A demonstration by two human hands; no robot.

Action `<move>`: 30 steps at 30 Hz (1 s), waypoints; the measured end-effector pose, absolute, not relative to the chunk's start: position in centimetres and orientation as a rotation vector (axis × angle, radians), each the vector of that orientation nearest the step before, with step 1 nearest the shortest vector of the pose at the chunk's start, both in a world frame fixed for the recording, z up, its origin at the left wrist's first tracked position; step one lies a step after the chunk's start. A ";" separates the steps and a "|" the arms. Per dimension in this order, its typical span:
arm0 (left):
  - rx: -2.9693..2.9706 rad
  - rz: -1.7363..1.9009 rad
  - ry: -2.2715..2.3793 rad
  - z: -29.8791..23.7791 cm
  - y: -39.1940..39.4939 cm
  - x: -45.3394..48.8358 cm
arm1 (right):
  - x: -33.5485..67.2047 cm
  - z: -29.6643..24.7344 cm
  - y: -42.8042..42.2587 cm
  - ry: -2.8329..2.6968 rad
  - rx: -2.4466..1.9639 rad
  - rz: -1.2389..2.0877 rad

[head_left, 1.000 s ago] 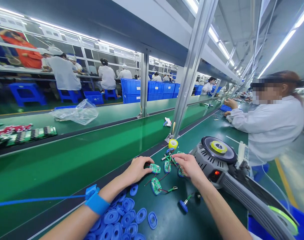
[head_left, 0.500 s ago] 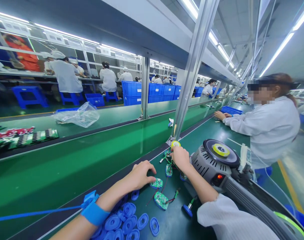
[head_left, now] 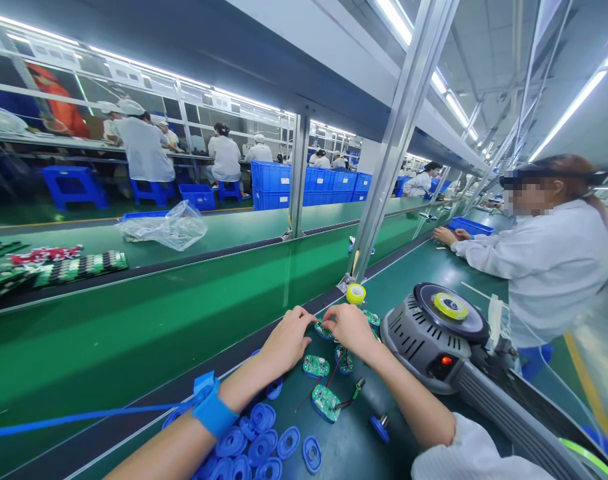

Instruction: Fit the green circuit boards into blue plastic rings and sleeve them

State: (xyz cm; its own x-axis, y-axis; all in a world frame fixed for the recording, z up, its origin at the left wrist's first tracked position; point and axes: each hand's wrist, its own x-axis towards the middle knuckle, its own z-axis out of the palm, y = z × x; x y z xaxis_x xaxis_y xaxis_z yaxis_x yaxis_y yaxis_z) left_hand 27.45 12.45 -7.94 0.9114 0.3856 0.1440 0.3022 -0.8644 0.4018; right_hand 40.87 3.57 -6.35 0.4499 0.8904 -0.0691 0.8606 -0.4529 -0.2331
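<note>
Both my hands meet over a small green circuit board near the far edge of the bench. My left hand, with a blue strap on its wrist, pinches at its left end. From the right, my right hand has its fingertips closed on the same board; the exact grip is partly hidden. Nearer me lie a loose green board and a larger green board with red and black wires. Another board sits below my right hand. Several blue oval rings are piled by my left forearm.
A grey round machine with a yellow-centred disc stands right of my right arm. A yellow tape roll lies by the metal post. A blue part with a metal stem lies nearby. A co-worker sits at the right.
My left hand has moved up and right, away from the loose board, to meet the right hand. My right hand has drawn back from beside the tape roll, down and slightly left.
</note>
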 end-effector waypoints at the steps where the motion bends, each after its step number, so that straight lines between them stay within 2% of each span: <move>1: 2.712 0.306 0.486 -7.9 12.4 27.7 | 40.5 -6.4 3.5 -1.541 -2.519 0.271; 8: 2.783 0.200 0.459 -8.0 13.0 29.5 | 38.9 -7.6 3.6 -1.373 -2.418 0.312; 14: 2.826 0.107 0.520 -8.0 14.3 30.0 | 39.5 -9.0 4.0 -1.194 -2.062 0.501; 21: 2.782 0.059 0.539 -8.2 14.1 29.9 | 43.1 -6.0 0.9 -0.906 -1.676 0.581; 25: 2.713 0.119 0.534 -8.1 13.7 29.3 | 45.5 -4.1 0.1 -0.900 -1.800 0.578; 30: 2.616 0.265 0.545 -6.9 14.0 28.3 | 46.5 -4.1 1.6 -0.950 -2.290 0.488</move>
